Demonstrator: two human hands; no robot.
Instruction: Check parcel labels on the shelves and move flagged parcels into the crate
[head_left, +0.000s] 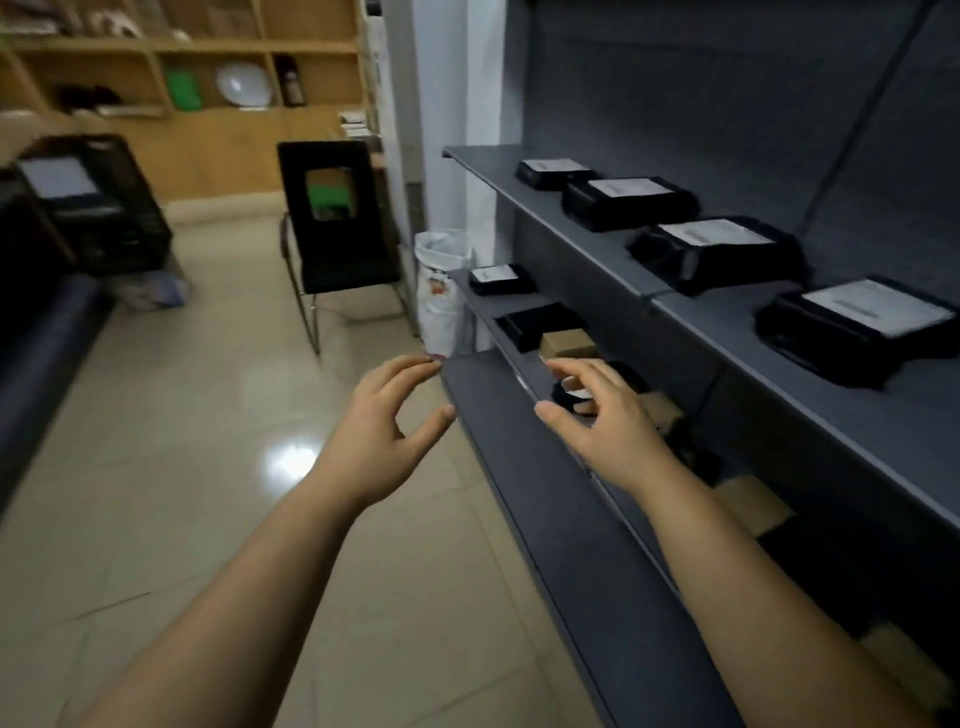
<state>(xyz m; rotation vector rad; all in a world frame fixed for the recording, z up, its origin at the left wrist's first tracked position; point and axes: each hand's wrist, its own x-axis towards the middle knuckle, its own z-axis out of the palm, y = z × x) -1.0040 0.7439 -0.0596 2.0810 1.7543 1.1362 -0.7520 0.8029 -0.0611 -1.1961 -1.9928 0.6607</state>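
Grey metal shelves (587, 228) run along the right. On the top shelf lie several black parcels with white labels, the nearest parcel (852, 327) at the far right and another parcel (717, 254) behind it. The shelf below holds a small labelled black parcel (501, 279), a black parcel (540, 325) and brown boxes (569, 344). My left hand (384, 431) hovers over the floor beside the lower shelf's edge, fingers loosely spread, holding nothing. My right hand (602, 421) reaches over the lower shelf with spread fingers, empty, just in front of a black parcel. A black crate (98, 208) with a white-labelled parcel inside stands far left.
A black chair (337, 228) stands in the aisle ahead. A white sack (441, 291) leans by the shelf end. Wooden shelving (182, 67) fills the back wall. A dark sofa edge (36, 364) lines the left. Glossy tiled floor (208, 467) lies between.
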